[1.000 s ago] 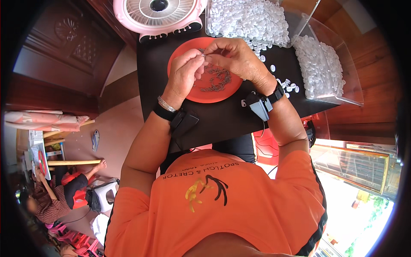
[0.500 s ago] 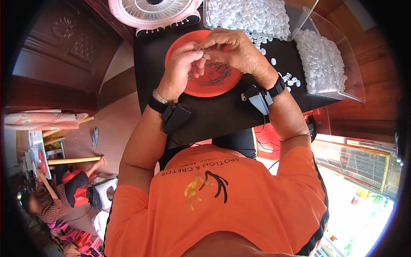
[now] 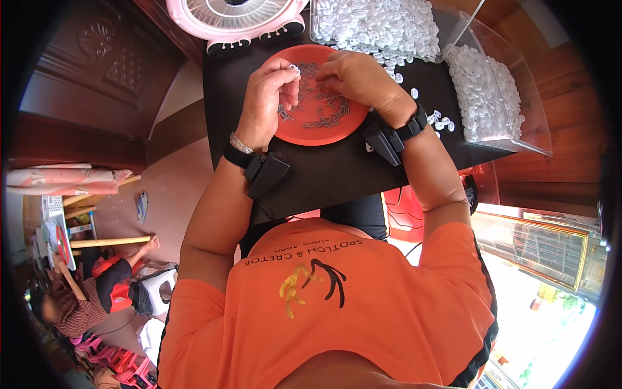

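A small white plastic piece (image 3: 295,69) is pinched between the thumb and forefinger of my left hand (image 3: 264,97), which hovers over the left side of a round red plate (image 3: 295,134). Small grey metal pins (image 3: 334,117) lie scattered on the plate, several of them heaped near its far side. My right hand (image 3: 359,78) reaches in over the plate's right side. Its fingers are bent together, tips down near the pins; whatever they hold is too small to make out.
Behind the plate stands a clear bin of white oval pieces (image 3: 376,29), and a second such bin (image 3: 486,97) is at the right. Loose white pieces (image 3: 440,121) lie on the black table (image 3: 311,175). A pink fan (image 3: 236,26) stands back left. Another person (image 3: 78,298) sits far left.
My hands, close together before, are now apart. The right one has moved right and dropped toward the pins. The white piece now shows in my left fingertips.
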Demonstrator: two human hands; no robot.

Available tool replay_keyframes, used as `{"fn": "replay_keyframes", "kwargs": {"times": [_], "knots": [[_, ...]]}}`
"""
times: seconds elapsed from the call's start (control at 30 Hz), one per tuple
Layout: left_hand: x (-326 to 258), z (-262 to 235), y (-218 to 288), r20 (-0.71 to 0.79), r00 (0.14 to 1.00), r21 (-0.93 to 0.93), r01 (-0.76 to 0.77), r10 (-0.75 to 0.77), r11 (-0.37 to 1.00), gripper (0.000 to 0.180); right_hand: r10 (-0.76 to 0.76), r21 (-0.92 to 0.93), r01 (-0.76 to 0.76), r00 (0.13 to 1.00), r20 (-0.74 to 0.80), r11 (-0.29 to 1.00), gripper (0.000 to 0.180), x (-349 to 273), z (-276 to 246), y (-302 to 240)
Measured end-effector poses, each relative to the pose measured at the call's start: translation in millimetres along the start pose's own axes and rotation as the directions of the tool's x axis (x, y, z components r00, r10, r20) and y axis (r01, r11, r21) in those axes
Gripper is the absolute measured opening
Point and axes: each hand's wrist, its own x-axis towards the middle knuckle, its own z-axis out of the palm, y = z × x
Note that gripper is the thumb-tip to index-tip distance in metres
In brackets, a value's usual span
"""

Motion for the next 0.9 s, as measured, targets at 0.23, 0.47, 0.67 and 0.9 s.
{"fn": "replay_keyframes", "kwargs": {"times": [0.23, 0.47, 0.67, 0.9], "knots": [[1, 0, -2, 0.004, 1.000, 0.011, -0.016, 0.016, 1.000, 0.011, -0.055, -0.174, 0.052, 0.998, -0.011, 0.983, 0.010, 5, 7, -7], [1, 0, -1, -0.003, 1.000, 0.024, -0.003, 0.003, 1.000, 0.011, -0.004, -0.293, 0.022, 0.998, 0.063, 0.956, 0.010, 8, 10, -14], [0, -1, 1, -0.018, 1.000, 0.015, -0.006, 0.007, 1.000, 0.011, -0.031, -0.093, 0.028, 0.999, -0.028, 0.995, 0.013, 7, 8, -7], [1, 0, 1, -0.025, 1.000, 0.014, -0.003, 0.003, 1.000, 0.011, 0.114, 0.326, -0.100, 0.993, -0.023, 0.940, 0.017, 8, 1, -13]]}}
